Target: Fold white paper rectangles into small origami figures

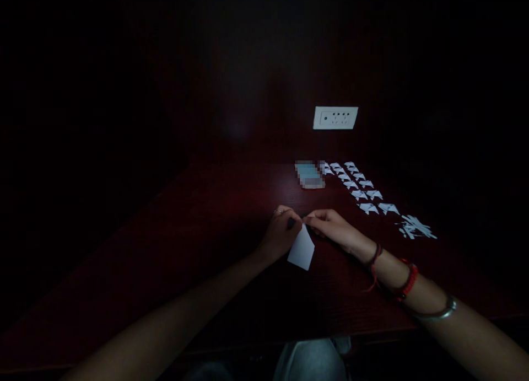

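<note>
A small white sheet of folded paper [301, 250] hangs between my hands just above the dark red table, its upper end narrowing to a point. My left hand [283, 229] is closed, with thumb and fingers pinching the paper near that upper end. From the other side, my right hand [330, 225] also pinches at the tip, its fingertips almost meeting those of the left. The exact fold under the fingertips is hidden.
Several small folded paper pieces [359, 195] lie in two rows at the right, with a pile of thin paper strips [416, 226] nearer me. A blurred-out rectangular device [309, 175] lies at the back of the table [185, 232]. A socket panel [335, 118] is on the wall.
</note>
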